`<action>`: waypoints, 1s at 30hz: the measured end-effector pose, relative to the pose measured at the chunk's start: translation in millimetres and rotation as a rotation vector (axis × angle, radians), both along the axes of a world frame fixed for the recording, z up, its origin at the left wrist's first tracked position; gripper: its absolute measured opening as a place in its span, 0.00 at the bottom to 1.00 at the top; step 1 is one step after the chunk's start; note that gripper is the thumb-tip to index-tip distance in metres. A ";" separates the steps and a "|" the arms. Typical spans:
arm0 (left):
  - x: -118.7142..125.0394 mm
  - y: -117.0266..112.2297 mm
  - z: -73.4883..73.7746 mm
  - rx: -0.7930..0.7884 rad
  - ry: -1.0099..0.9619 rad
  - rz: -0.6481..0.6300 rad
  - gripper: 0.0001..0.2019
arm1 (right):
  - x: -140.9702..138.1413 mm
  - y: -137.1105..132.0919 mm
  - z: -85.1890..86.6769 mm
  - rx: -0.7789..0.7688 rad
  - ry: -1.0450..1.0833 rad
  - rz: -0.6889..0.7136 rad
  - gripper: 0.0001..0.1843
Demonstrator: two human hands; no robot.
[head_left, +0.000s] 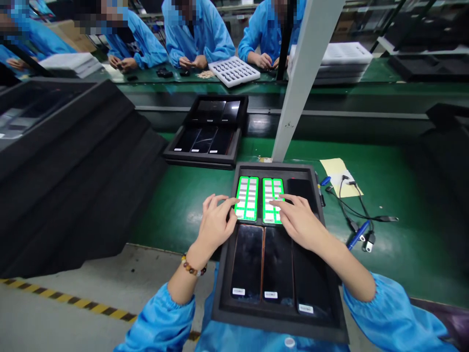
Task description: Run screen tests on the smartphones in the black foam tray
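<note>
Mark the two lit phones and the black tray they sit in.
Left lit phone (247, 198): head view, middle of its screen.
Right lit phone (270, 190): head view, uncovered upper part of its screen.
Black tray (274, 318): head view, rim nearest the wearer.

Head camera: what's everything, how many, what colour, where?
Near tray: 1, black, lower middle
Lit phones: 2, green-white, near tray
Dark phones: 4, black, near tray
Farther trays: count unclear, black, beyond
Big stack: 1, black, left
Cables: several, black, right
Pen: 1, blue, by cables
Paper: 1, yellow, under cables
Table: 1, green, middle
Post: 1, grey, behind near tray
Packing trays: several, white, background
Workers: 4, blue clothes, background
Bracelet: 1, brownish, left wrist
Left hand: 1, blue sleeve, at left lit phone
Right hand: 1, blue sleeve, at right lit phone
</note>
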State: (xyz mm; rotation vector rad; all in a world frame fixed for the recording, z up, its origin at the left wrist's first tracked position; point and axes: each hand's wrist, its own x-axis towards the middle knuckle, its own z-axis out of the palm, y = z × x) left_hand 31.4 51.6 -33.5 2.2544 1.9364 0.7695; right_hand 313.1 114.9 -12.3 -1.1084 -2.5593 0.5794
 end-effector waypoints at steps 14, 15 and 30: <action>21.5 19.3 4.5 -0.073 -0.061 -0.174 0.18 | 30.8 -2.3 1.7 0.010 -0.038 -0.063 0.24; 22.8 20.2 4.7 -0.077 -0.070 -0.177 0.18 | 27.2 0.3 1.9 0.004 -0.034 -0.046 0.24; 10.5 6.5 -0.7 -0.051 -0.086 -0.056 0.19 | 17.1 -8.0 5.6 -0.016 -0.024 0.024 0.26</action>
